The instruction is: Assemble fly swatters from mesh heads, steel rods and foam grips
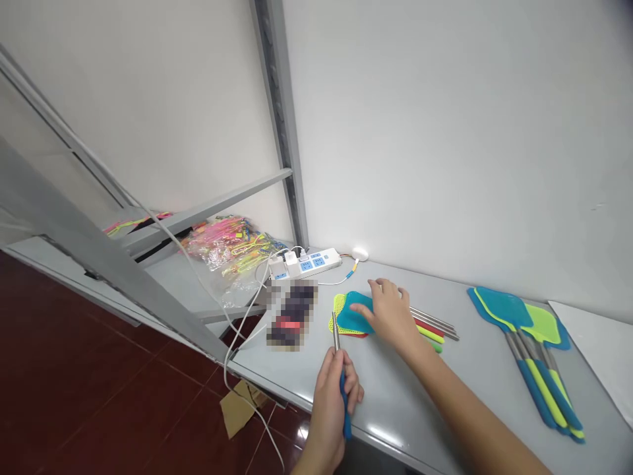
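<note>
My left hand (334, 389) is closed around a blue fly swatter handle (345, 402) with a thin metal rod (336, 333) rising from it. No swatter head shows on the rod's tip. My right hand (390, 310), fingers apart, is over the blue mesh swatter head (355, 312), its thumb across the head's surface; whether it presses on it I cannot tell. Under that head show the edges of a yellow mesh head (337, 313) and a red one (360, 335). Beyond my right wrist lie metal rods (438, 320) and red, yellow and green handles (431, 333), partly hidden by my arm.
Assembled fly swatters (531, 356) are stacked at the right, beside a white sheet (598, 363). At the back left are a power strip (311, 264), a pixelated dark object (293, 315) and bagged colourful items (232, 247). White cables (227, 356) hang past the shelf's grey frame (109, 264).
</note>
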### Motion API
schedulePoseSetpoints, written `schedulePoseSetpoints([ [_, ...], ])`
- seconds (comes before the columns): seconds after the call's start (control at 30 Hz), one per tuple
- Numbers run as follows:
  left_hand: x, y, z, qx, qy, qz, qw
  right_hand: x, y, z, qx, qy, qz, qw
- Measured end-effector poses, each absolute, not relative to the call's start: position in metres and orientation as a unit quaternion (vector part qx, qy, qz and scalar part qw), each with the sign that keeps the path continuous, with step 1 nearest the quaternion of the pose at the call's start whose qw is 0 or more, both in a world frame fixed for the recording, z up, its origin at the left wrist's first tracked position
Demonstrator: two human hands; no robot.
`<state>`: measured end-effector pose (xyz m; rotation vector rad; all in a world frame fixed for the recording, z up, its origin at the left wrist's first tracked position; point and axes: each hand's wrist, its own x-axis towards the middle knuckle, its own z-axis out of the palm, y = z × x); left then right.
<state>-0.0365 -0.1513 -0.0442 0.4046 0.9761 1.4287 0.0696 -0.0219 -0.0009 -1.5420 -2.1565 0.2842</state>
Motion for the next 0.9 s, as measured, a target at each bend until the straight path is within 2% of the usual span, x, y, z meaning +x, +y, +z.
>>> schedulePoseSetpoints([
  [0.07, -0.038, -0.149, -0.049, 0.162, 0.428, 0.628, 0.63, 0.07, -0.006, -0.008, -0.573, -0.805, 0.068, 0.141],
  [0.13, -0.04, -0.146, -0.051, 0.155, 0.426, 0.625, 0.635, 0.07, 0.004, -0.013, -0.567, -0.816, 0.076, 0.085],
  [0.37, -0.038, -0.138, -0.056, 0.137, 0.437, 0.62, 0.637, 0.07, 0.016, -0.013, -0.562, -0.818, 0.102, 0.065],
  [0.6, -0.029, -0.133, -0.058, 0.163, 0.442, 0.616, 0.631, 0.075, 0.022, -0.009, -0.571, -0.803, 0.138, 0.101],
  [0.8, -0.025, -0.138, -0.048, 0.226, 0.466, 0.584, 0.625, 0.099, 0.006, 0.024, -0.564, -0.784, 0.206, 0.16],
  [0.9, -0.015, -0.139, -0.042, 0.282, 0.471, 0.544, 0.635, 0.124, -0.013, 0.036, -0.576, -0.726, 0.267, 0.266],
])
